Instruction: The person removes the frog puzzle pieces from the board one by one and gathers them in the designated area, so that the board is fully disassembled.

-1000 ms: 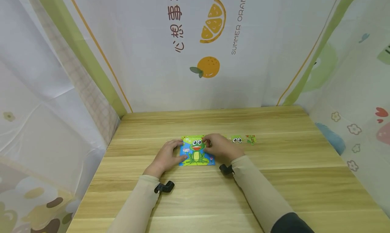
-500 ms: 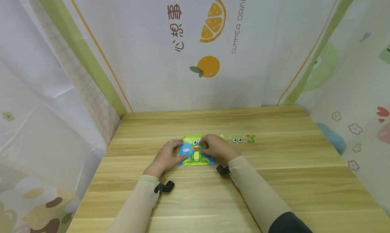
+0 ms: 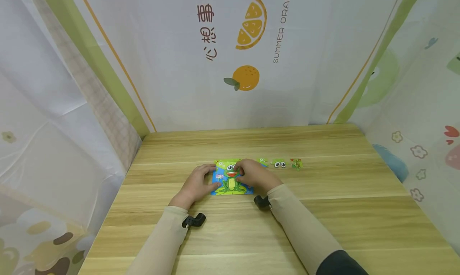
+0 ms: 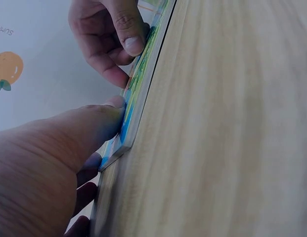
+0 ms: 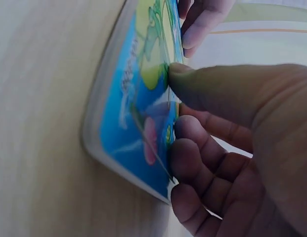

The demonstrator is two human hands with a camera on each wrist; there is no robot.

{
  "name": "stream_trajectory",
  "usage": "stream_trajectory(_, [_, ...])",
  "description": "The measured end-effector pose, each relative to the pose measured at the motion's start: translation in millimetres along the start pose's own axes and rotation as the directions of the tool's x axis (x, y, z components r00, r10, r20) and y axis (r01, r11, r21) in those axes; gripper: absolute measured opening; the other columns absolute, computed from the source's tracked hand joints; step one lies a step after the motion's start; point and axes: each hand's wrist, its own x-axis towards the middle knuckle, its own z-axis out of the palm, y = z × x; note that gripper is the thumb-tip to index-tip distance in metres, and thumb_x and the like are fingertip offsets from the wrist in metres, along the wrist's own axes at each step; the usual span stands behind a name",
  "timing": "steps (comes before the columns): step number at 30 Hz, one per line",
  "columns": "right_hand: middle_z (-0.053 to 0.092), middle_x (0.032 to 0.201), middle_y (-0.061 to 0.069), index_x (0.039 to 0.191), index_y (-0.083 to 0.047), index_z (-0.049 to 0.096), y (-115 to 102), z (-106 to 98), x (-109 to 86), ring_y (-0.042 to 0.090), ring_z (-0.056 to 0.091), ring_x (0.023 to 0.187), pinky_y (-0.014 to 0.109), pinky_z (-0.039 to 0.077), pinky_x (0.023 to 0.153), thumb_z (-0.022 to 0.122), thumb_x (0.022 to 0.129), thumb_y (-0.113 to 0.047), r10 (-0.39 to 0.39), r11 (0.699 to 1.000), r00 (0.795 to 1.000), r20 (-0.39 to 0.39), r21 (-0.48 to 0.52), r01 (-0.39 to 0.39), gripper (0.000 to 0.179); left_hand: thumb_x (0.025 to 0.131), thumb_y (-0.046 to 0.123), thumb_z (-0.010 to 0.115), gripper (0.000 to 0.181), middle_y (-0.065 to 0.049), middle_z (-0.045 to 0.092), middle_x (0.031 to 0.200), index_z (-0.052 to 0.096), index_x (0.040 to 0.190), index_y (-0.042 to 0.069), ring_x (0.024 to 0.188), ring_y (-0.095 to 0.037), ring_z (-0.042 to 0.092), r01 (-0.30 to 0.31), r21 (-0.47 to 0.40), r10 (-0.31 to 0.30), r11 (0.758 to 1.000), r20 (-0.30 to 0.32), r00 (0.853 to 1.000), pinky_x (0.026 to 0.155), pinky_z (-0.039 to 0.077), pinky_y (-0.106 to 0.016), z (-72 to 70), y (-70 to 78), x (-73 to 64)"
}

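A square frog puzzle board (image 3: 230, 187) lies flat on the table, blue and green with a smiling frog. My left hand (image 3: 194, 187) holds its left side, thumb (image 4: 111, 116) on the top face and fingers along the edge. Over the board's right half is my right hand (image 3: 256, 175), thumb (image 5: 185, 81) and index finger bent close on the picture about a small puzzle piece, mostly hidden by the fingers. To the right lie a green piece (image 3: 263, 161), a piece with frog eyes (image 3: 279, 164) and a red-and-green piece (image 3: 296, 164).
The wooden table (image 3: 230, 235) runs back to a white curtain (image 3: 172, 87) with orange prints. Printed cloth also hangs on both sides. Each wrist wears a black camera mount (image 3: 194, 220).
My right hand has moved slightly left over the frog picture, uncovering more of the green piece beside it. My left hand and the board have stayed in place.
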Motion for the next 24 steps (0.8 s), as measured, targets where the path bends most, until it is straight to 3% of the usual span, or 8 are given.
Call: stream_trajectory(24, [0.060, 0.094, -0.002, 0.124, -0.009, 0.069, 0.2, 3.3, 0.8, 0.014, 0.057, 0.080, 0.029, 0.052, 0.071, 0.077, 0.098, -0.018, -0.005, 1.000, 1.000, -0.021, -0.025, 0.004, 0.028, 0.091, 0.038, 0.084, 0.063, -0.003, 0.052, 0.156, 0.063, 0.143, 0.009, 0.148, -0.031, 0.041, 0.001, 0.001, -0.001, 1.000, -0.001, 1.000, 0.122, 0.036, -0.050, 0.0, 1.5, 0.1])
